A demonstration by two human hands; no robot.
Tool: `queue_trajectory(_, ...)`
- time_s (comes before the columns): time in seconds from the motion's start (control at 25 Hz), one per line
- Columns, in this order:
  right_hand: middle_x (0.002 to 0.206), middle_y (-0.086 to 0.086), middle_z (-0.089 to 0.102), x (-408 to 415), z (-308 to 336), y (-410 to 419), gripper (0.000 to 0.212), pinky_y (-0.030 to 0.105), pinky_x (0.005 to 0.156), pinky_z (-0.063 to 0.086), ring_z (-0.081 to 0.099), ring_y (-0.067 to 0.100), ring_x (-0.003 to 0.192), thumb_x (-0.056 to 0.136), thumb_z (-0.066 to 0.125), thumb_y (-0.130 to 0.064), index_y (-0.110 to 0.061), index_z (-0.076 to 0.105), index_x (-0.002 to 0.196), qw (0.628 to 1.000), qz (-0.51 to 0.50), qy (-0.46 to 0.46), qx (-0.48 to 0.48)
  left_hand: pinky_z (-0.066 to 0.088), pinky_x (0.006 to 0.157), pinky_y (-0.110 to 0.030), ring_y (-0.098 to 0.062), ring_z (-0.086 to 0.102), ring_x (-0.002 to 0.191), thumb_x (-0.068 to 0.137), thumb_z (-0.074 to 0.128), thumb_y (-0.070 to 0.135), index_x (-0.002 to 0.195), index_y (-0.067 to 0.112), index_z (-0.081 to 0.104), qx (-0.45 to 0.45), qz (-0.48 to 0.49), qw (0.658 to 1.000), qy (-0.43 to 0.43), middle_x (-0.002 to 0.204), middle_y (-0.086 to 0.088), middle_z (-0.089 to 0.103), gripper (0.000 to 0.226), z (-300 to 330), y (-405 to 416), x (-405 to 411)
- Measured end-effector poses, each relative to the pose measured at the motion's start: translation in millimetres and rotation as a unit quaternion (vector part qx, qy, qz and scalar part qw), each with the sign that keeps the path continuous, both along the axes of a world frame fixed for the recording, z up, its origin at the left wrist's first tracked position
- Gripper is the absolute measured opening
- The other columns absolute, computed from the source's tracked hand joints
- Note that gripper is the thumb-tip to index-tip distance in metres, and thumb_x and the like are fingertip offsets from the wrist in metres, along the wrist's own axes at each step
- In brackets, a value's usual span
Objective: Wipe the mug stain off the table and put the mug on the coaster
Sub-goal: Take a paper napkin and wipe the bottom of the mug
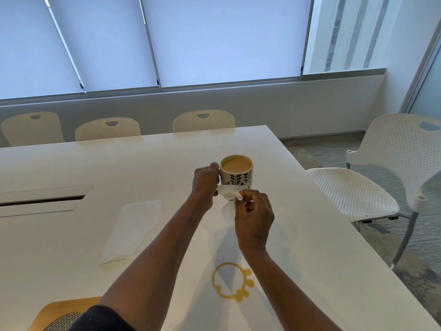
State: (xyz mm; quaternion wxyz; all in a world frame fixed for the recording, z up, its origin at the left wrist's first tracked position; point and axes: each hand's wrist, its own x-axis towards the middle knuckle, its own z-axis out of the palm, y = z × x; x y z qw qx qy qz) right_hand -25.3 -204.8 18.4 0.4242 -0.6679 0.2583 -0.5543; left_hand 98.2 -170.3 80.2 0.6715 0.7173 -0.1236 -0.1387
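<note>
Left hand (205,181) fingers curl around a leaf-patterned mug's (236,174) handle, lifted above the white table (298,235). Right hand (254,215) fingers pinch a paper tissue (228,192) against its base. A yellow ring stain (232,281) lies nearer.

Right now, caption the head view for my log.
Left hand holds full mug; right hand wipes its base with tissue; stain remains.

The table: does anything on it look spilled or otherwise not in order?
Yes. A yellow-brown ring stain with a few blobs on its right side lies on the white table, near its front edge. It is still unwiped. The mug, full of pale drink, is held up in the left hand, and the right hand presses a tissue to its base.
</note>
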Motion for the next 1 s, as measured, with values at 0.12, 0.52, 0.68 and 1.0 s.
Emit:
queue_trajectory(0.12,0.088,0.000,0.063,-3,6,-10,0.008,0.007,0.064,0.047,0.064,0.018,0.076,0.088,0.069,-0.005,-0.013,0.067,0.090,1.000,-0.012,-0.018,0.015,0.026,0.043,-0.025,-0.015,0.030,0.049,0.093,0.047,0.025,0.058,0.017,0.042,-0.008,-0.017,1.000,0.004,0.056,-0.001,0.035,0.036,-1,1,0)
queue_trajectory(0.52,0.089,0.002,0.068,-8,13,-51,0.004,0.029,0.068,0.053,0.064,0.021,0.079,0.090,0.067,-0.015,-0.013,0.064,0.091,0.998,0.001,0.008,0.056,0.025,0.041,-0.022,-0.011,0.029,0.045,0.092,0.047,0.024,0.057,0.018,0.040,-0.017,-0.038,0.999,0.016,0.051,0.004,0.035,0.036,-2,-2,-6)
queue_trajectory(0.68,0.082,-0.011,0.067,-7,16,-69,0.006,0.020,0.062,0.049,0.065,0.015,0.077,0.089,0.069,-0.020,-0.022,0.063,0.088,0.997,0.020,0.021,0.070,0.023,0.041,-0.022,-0.012,0.027,0.045,0.093,0.047,0.024,0.058,0.017,0.040,-0.019,-0.041,0.999,0.028,0.052,0.002,0.033,0.036,-7,-4,-8)
queue_trajectory(1.0,0.086,-0.006,0.067,6,13,-118,0.005,0.027,0.071,0.046,0.063,0.015,0.083,0.089,0.066,-0.016,-0.016,0.066,0.094,0.991,0.041,0.072,0.104,0.022,0.042,-0.022,-0.012,0.026,0.047,0.093,0.047,0.024,0.065,0.013,0.043,-0.018,-0.049,0.998,0.031,0.055,0.001,0.032,0.031,-17,-6,-7)
